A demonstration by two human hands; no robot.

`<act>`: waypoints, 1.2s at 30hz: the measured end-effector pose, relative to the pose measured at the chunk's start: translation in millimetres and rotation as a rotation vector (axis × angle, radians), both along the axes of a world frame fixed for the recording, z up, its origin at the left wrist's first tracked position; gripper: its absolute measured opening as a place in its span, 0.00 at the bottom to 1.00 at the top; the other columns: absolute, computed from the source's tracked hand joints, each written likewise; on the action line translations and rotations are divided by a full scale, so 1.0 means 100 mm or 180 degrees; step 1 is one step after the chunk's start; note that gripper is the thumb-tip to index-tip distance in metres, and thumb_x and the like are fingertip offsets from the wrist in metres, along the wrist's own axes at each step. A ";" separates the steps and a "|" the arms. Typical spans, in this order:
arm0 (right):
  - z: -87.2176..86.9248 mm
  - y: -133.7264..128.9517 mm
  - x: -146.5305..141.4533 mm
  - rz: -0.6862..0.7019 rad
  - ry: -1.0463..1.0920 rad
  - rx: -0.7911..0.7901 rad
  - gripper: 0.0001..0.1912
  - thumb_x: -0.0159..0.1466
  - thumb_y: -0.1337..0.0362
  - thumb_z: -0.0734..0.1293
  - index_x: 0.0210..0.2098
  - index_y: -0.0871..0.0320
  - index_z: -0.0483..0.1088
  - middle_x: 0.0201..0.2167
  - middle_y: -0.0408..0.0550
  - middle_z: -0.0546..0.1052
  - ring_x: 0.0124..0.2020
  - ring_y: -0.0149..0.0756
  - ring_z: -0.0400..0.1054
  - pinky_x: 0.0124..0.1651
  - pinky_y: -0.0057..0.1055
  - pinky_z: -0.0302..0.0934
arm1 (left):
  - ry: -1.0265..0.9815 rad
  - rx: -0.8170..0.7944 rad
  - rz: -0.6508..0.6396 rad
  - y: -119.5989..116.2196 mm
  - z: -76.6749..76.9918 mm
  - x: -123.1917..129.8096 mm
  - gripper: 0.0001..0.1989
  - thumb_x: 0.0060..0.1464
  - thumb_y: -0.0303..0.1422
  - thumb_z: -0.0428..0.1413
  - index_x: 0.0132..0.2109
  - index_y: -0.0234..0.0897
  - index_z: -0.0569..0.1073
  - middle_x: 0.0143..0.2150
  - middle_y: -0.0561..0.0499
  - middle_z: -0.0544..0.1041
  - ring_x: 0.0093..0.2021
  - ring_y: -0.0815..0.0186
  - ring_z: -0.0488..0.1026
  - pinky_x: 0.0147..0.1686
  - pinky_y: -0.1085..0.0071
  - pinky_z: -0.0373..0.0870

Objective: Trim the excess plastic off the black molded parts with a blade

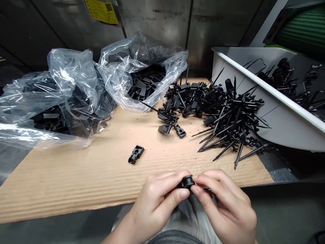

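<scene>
A small black part (188,182) with a rounded end is held between my two hands, over the front edge of the cardboard. My left hand (162,195) pinches it from the left with thumb and fingers. From the other side, my right hand (223,200) has thumb and fingertip closed on its right end; a thin dark piece shows below the right fingers. One loose black clip (136,154) lies on the cardboard (83,176) ahead of my left hand. Another small black clip (180,131) lies farther back, beside the pile.
A heap of spiky black parts (233,118) covers the cardboard's back right. Two clear plastic bags (73,74) (114,71) with black parts stand at back left. A grey bin (274,91) of black parts stands at right, near a green mesh roll (304,30).
</scene>
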State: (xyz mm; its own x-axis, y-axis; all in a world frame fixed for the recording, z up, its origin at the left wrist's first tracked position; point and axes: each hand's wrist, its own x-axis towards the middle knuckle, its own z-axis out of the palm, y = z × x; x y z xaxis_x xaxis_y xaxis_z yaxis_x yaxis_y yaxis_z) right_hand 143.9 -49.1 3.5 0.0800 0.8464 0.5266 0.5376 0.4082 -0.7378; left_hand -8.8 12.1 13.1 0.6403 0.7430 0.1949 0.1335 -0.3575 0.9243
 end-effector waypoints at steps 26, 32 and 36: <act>-0.04 -0.04 0.01 -0.0093 -0.0385 0.0200 0.18 0.57 0.79 0.63 0.43 0.56 0.68 0.32 0.47 0.72 0.30 0.31 0.71 0.31 0.26 0.67 | -0.0016 0.0107 0.0033 -0.03 -0.05 0.00 0.10 0.56 0.25 0.54 0.44 0.36 0.73 0.36 0.50 0.78 0.38 0.65 0.75 0.38 0.77 0.67; -0.13 -0.05 -0.07 -0.0587 -0.0563 0.0662 0.20 0.53 0.80 0.63 0.43 0.57 0.69 0.32 0.47 0.75 0.30 0.31 0.70 0.33 0.26 0.66 | 0.0080 0.0113 0.0056 -0.04 -0.02 0.02 0.07 0.58 0.28 0.52 0.40 0.35 0.74 0.33 0.49 0.78 0.33 0.65 0.75 0.33 0.76 0.67; -0.13 -0.08 -0.02 -0.0726 -0.0447 0.0457 0.15 0.56 0.79 0.63 0.39 0.56 0.68 0.30 0.46 0.72 0.30 0.31 0.69 0.32 0.26 0.64 | 0.0214 -0.0027 0.0008 -0.03 0.01 0.01 0.09 0.59 0.31 0.50 0.36 0.33 0.74 0.31 0.48 0.77 0.32 0.64 0.74 0.31 0.75 0.67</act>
State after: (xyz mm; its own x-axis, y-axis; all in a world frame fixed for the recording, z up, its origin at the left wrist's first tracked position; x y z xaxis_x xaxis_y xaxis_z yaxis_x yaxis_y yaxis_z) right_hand 142.1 -56.6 -9.7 0.1773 0.7310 0.6589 0.7202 0.3600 -0.5931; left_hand -7.4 8.8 14.2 0.6499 0.7460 0.1452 0.1961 -0.3492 0.9163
